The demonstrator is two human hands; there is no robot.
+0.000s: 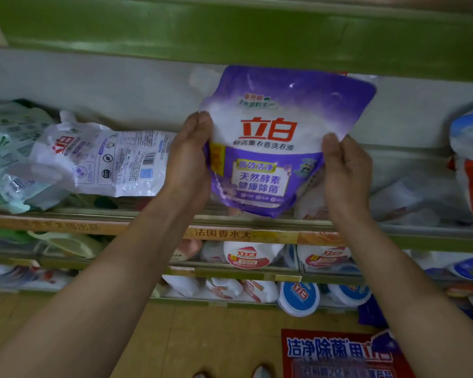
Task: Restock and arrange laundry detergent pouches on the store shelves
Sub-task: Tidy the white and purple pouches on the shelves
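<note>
Purple detergent pouch (281, 143) stands upright, front facing the camera, above the top shelf (257, 223), gripped at its left edge by the left hand (190, 154) and at its right edge by the right hand (344, 170), both forearms reaching up.

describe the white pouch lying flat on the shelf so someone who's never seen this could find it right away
Start at the top shelf under the green band. Left of the purple pouch held up by the left hand and right hand lies the white pouch, flat on its side. Unlike the greenish pouch at its left, it shows its back: barcode, small print and a sideways red logo.
</note>
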